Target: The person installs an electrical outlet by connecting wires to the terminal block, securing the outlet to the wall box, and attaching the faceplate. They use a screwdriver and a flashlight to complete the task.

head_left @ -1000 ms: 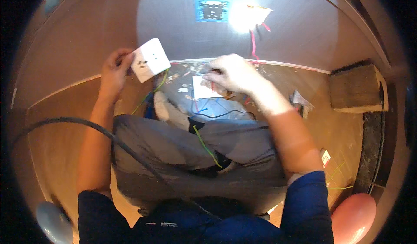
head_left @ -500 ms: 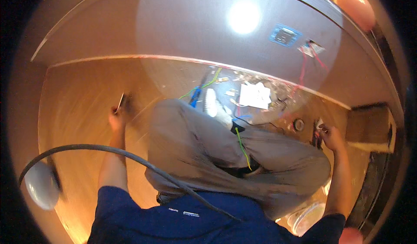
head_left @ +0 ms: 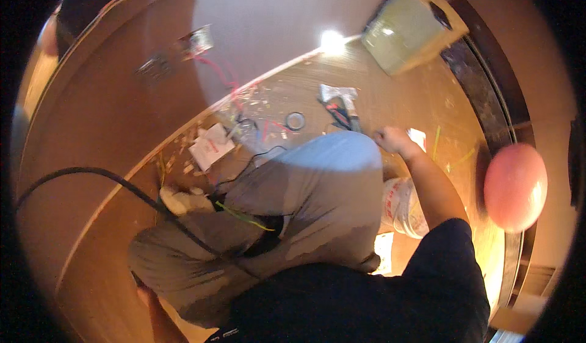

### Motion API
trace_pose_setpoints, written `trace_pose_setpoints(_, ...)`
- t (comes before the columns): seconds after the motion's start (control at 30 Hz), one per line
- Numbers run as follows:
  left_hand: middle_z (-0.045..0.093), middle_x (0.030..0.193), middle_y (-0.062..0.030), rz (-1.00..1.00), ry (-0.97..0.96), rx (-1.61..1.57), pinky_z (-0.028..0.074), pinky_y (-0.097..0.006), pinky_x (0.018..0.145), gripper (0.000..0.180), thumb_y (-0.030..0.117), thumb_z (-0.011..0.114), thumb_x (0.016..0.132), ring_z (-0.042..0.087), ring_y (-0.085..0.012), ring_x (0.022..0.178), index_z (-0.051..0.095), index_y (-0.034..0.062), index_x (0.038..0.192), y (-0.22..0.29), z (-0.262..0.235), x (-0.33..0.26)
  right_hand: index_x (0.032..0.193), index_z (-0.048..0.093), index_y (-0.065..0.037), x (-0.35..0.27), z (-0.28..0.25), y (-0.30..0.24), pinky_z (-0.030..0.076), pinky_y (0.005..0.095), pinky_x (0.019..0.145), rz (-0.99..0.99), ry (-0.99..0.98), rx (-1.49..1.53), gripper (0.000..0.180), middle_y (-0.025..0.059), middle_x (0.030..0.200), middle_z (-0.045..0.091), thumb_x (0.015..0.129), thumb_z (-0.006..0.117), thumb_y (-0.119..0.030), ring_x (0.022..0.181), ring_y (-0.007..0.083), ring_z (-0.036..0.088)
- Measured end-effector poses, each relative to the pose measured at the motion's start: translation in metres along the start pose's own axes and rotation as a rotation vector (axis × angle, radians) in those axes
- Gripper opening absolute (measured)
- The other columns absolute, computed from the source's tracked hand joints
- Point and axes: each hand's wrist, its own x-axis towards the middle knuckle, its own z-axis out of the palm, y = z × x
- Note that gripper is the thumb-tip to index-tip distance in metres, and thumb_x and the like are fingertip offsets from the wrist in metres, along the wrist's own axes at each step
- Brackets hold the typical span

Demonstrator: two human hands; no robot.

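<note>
My right hand (head_left: 394, 140) is over the wooden floor beside my raised knee, fingers curled in; whether anything is inside them is hidden. Just left of it lies a hatchet (head_left: 343, 95) with a pale metal head, next to a red-and-black handled tool (head_left: 337, 116). A dark roll of tape (head_left: 295, 121) rests farther left. Low at the left, my left hand (head_left: 144, 294) is partly covered by my other knee. A thin dark object (head_left: 135, 278) pokes out from its closed fingers; its kind cannot be made out.
A white paper packet (head_left: 212, 147) lies among scraps and wires by the wall. Red wires hang from a wall box (head_left: 198, 40). A yellowish jerrycan (head_left: 409, 31) stands far right, a white bucket (head_left: 404, 207) behind my right forearm, a pink balloon (head_left: 516, 187) farther right.
The view has swung to the right, bringing the jerrycan and bucket more into sight. My right hand has moved off the hatchet; my left hand is now lower, beside my knee.
</note>
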Motion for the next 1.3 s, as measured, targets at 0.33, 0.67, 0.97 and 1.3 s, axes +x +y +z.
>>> trace_pose_setpoints(0.33,0.062,0.132,-0.0126,0.261,0.133,0.401,0.051,-0.036,0.087,0.053,0.041,0.047,0.105,0.062,-0.0251,0.111,0.053,-0.0021,0.136,0.063,-0.061,0.124,0.111,0.070,-0.010,0.009,-0.021,0.034,0.053,0.0479,0.088,0.062,-0.070,-0.070,0.027,0.0221,0.109,0.069,0.089,0.062,-0.025,0.103,0.0385,0.067)
trace_pose_setpoints(0.67,0.053,0.090,-0.0019,0.595,-0.058,-0.350,0.041,-0.030,0.077,0.031,0.034,0.051,0.105,0.049,-0.0125,0.086,0.060,0.0042,0.106,0.351,-0.059,0.058,0.094,0.069,-0.002,-0.071,-0.092,0.020,0.053,0.0326,0.065,-0.181,-0.218,0.811,0.018,0.0124,0.085,0.072,0.089,0.053,-0.010,0.076,0.0180,0.070)
trace_pose_setpoints(0.97,0.055,0.089,-0.0065,0.878,-0.349,-0.060,0.044,-0.031,0.075,0.026,0.024,0.051,0.105,0.049,-0.0155,0.081,0.060,-0.0004,0.106,0.392,-0.015,0.031,0.085,0.072,-0.002,-0.198,-0.074,0.109,0.054,0.0311,0.055,0.189,-0.411,0.869,0.018,0.0105,0.074,0.070,0.083,0.058,-0.014,0.059,0.0173,0.066)
trace_pose_setpoints(1.3,0.065,0.104,-0.0143,0.743,-0.253,-0.052,0.048,-0.036,0.089,0.028,0.021,0.050,0.106,0.061,-0.0214,0.095,0.064,-0.0014,0.115,0.397,-0.053,0.005,0.137,0.054,-0.015,-0.095,0.076,0.250,0.052,0.0435,0.094,0.484,0.057,0.118,0.062,0.0197,0.123,0.066,0.084,0.075,-0.039,0.113,0.0336,0.064)
